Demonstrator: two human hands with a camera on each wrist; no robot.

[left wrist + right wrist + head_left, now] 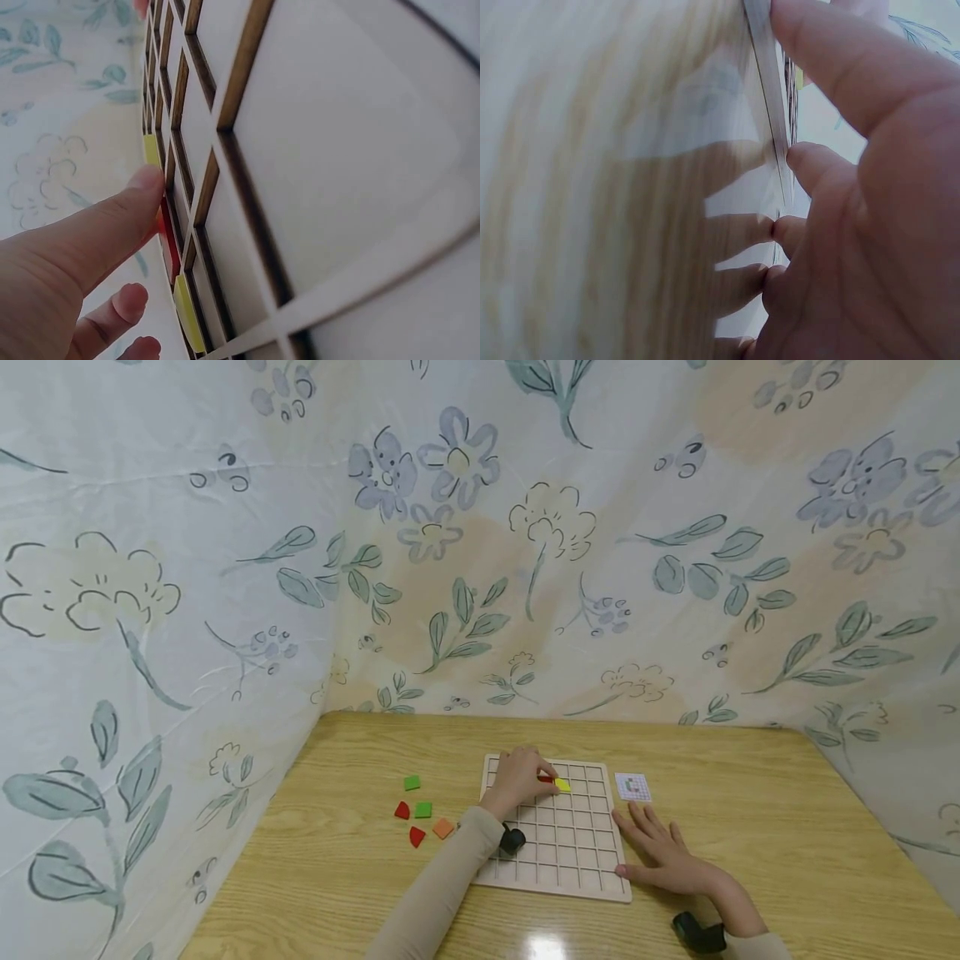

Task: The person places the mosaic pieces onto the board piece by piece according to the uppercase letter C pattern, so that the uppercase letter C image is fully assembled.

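Note:
A pale wooden grid board (pixel 557 858) lies on the table. Over its far part, my left hand (pixel 516 782) pinches a red piece (pixel 546 779) at a cell between thumb and index finger. A yellow tile (pixel 562 785) sits just right of that piece. In the left wrist view the thumb is at the red piece (pixel 171 244), with one yellow tile (pixel 151 148) above and another yellow tile (pixel 188 315) below. My right hand (pixel 667 860) rests spread on the table, thumb and index fingertips against the board's right edge.
Left of the board lie green squares (pixel 423 810), red quarter-circle pieces (pixel 417 837) and an orange square (pixel 443 828). A small printed card (pixel 633 787) lies beyond the right hand. Floral cloth (pixel 555 635) hangs behind and beside the wooden table (pixel 360 893).

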